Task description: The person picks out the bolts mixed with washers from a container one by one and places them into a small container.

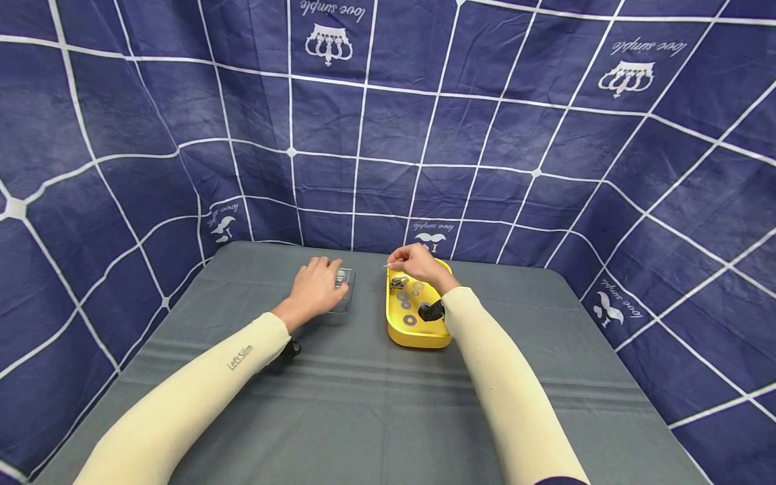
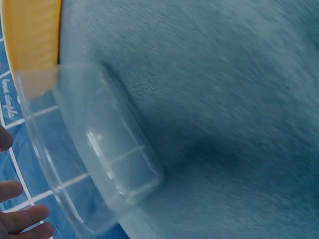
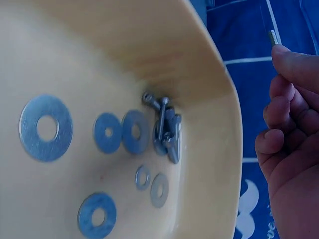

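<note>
Mid-frame: right hand (image 1: 421, 263) pinches screw (image 3: 272, 38) by yellow tray (image 1: 418, 340); left hand (image 1: 316, 286) wide, near clear box (image 2: 114, 169)

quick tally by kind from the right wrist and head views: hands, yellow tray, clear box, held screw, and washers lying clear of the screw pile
hands (left, right): 2
yellow tray: 1
clear box: 1
held screw: 1
washers visible clear of the screw pile: 6
total: 11

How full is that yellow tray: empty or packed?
Partly filled: the yellow tray holds scattered washers and clustered screws, with bare yellow between.
</note>
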Demonstrator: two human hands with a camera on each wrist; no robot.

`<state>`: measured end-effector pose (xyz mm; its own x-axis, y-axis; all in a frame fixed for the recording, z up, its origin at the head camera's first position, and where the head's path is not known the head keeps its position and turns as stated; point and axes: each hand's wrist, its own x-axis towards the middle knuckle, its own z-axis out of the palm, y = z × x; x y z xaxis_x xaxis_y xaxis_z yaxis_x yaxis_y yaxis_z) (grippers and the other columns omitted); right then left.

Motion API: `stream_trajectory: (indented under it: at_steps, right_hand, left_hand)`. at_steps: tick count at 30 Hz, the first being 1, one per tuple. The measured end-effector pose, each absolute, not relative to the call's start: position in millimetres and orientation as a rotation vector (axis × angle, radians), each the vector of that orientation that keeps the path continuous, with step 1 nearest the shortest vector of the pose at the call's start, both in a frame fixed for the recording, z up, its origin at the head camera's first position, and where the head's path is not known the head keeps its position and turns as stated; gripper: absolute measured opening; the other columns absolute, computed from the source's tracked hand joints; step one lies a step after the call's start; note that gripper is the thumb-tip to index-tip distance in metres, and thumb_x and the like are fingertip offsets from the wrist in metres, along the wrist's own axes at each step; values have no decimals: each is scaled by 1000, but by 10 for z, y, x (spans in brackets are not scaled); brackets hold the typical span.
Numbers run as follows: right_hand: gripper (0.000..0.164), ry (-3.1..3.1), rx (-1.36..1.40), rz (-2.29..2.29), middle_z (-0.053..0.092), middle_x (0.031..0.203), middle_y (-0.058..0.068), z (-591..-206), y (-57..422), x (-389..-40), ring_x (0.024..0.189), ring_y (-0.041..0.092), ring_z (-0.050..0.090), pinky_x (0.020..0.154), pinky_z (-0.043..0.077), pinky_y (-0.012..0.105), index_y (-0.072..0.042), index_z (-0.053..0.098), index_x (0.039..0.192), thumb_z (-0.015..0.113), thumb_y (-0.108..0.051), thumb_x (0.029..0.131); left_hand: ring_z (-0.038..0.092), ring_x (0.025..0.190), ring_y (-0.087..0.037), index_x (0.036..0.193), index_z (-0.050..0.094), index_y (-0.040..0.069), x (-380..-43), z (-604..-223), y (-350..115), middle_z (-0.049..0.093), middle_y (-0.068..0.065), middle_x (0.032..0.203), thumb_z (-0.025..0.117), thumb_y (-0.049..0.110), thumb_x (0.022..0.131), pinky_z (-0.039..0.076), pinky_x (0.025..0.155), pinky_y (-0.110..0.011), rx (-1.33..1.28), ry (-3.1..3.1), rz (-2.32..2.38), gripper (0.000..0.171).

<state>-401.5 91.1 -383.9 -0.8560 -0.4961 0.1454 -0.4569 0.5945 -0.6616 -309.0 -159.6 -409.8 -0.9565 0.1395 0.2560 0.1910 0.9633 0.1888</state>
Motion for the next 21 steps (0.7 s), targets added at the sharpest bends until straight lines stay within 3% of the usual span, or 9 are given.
stream_trajectory:
  at_steps: [5,21]
  right_hand:
    - [12,2739,-845,-1114,70,81,5,-3804,789,-3991,70,9,54,64,43,22,-5,77,97,71,-14,92]
    - [11,2741,-1020,-1036,71,82,1,-3736,375,-3946,72,7,53,66,41,21,-6,77,97,72,-14,90]
  left_hand:
    - [45,133,-39,144,51,5,-3056,-4138,-1709,54,-22,136,58,36,94,39,104,-61,-240,-2882,-315,60]
    - [46,131,-41,143,51,4,-3106,-4246,-2010,54,-23,135,57,36,95,43,101,-61,-211,-2888,-346,58]
